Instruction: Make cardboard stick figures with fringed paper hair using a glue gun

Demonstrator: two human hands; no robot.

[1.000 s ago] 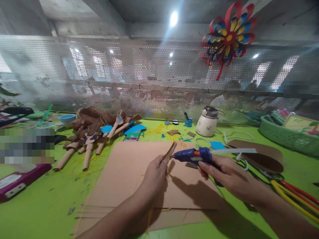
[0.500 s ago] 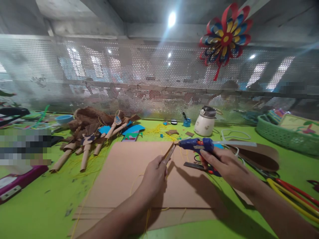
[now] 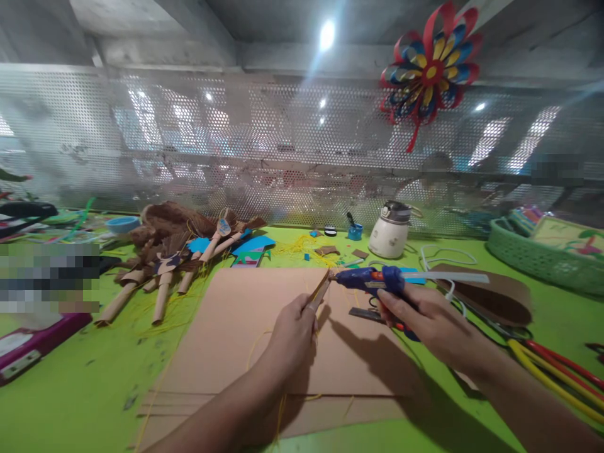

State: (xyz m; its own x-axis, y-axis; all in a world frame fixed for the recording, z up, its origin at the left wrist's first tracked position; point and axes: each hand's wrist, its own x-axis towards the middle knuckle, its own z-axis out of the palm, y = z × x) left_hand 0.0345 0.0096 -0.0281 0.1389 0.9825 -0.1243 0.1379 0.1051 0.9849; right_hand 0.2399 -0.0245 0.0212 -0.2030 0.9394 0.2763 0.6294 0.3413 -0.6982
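My left hand is closed on a narrow folded brown paper piece, holding it up over the stacked brown sheets. In my right hand is a blue glue gun, with a clear glue stick poking out of its back. The nozzle touches or nearly touches the tip of the paper piece; which one I cannot tell. Below the glue gun lies a dark metal blade-like object, partly hidden by my right hand.
Rolled brown paper figures lie at the left, near a purple power strip. Behind the sheets stand a white kettle-like jug and a blue pot. A green basket and red-and-yellow handles are at the right.
The glue gun has shifted slightly left and down, its nozzle now closer to the paper piece's tip. My left hand has barely moved.
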